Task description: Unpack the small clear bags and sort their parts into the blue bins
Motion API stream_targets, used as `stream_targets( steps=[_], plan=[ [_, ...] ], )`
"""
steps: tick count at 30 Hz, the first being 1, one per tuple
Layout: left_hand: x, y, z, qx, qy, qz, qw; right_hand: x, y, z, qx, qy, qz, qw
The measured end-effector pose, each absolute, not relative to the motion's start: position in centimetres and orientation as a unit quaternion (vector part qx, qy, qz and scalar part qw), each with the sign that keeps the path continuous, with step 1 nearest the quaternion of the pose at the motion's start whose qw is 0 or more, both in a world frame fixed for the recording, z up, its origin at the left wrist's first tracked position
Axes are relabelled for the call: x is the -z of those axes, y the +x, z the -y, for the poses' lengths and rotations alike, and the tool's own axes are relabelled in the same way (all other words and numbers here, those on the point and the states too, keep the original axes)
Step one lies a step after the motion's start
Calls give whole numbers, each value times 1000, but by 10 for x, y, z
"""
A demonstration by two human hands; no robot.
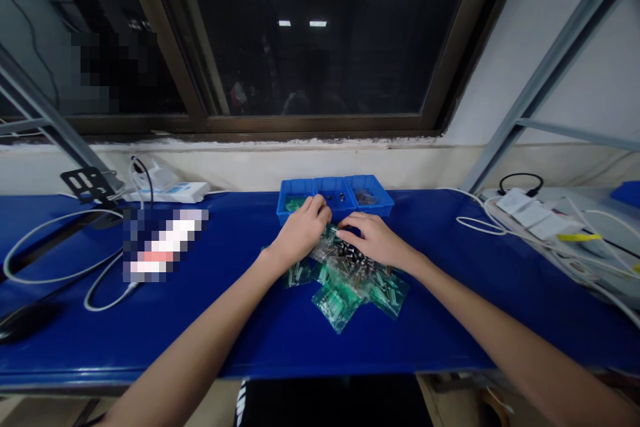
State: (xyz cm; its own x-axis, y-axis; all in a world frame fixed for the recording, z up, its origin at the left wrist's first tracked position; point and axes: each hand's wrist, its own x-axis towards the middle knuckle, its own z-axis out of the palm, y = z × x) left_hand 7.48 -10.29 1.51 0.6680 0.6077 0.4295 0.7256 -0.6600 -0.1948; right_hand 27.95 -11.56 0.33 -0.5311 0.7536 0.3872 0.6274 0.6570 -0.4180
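My left hand [305,225] is closed at the front edge of the blue three-part bin [285,215], its fingertips partly hidden. My right hand [373,237] pinches with thumb and forefinger close by on the right. Between them both hands grip a small clear green-tinted bag [329,232]. Under and in front of the hands lies a pile of such bags [336,303], some with pale slim pieces inside. Among these is a heap of small black and silver metal parts [356,260]. The bin's left compartment holds green bags, the middle a few small dark parts, the right brownish pieces.
On the left of the blue table [210,320] lie a blurred-out device with a white cable [103,287], a black stand [93,187] and a white power strip [193,191]. White adapters [530,210] and tangled cables sit on the right. A window and wall stand behind.
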Motion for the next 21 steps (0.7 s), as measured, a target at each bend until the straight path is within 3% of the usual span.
stream_targets(
  steps=[11,21],
  plan=[
    [-14,78,107,310,-875,351,121,-4,269,121,-131,-412,818,379],
    [-15,76,108,352,-868,334,99,1,279,107,-348,-414,685,488]
  ],
)
